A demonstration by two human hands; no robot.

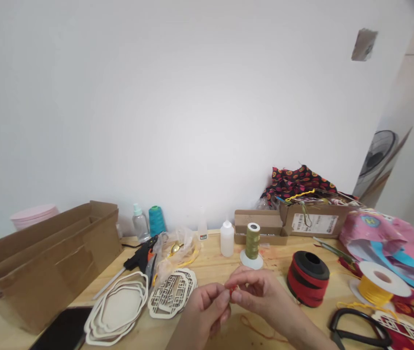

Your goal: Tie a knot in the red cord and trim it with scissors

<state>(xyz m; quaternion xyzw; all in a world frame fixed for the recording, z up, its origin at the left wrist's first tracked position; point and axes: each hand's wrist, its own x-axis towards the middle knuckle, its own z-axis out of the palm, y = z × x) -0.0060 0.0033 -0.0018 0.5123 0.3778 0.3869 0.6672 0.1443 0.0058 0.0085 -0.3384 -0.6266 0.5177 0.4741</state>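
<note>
Close together over the front middle of the table, my left hand [210, 307] and my right hand [256, 293] meet at the fingertips. Between them is a small red piece [233, 289], too small and too covered to name. My right thumb and forefinger pinch it from the right, while the left thumb and forefinger press on its left side. Below the hands a thin orange cord [261, 335] trails on the wood. Left of my left hand lie pale cut-out lattice panels [172, 294]. A spool of olive thread [253, 243] stands behind my right hand.
Pale scalloped frames [119, 306], a black glue gun [141, 257] and a long cardboard box [57, 262] occupy the left. To the right are a red ribbon roll [308, 282], a yellow cord spool [376, 287] and black-handled scissors [360, 328]. A white bottle [227, 240] stands near the wall.
</note>
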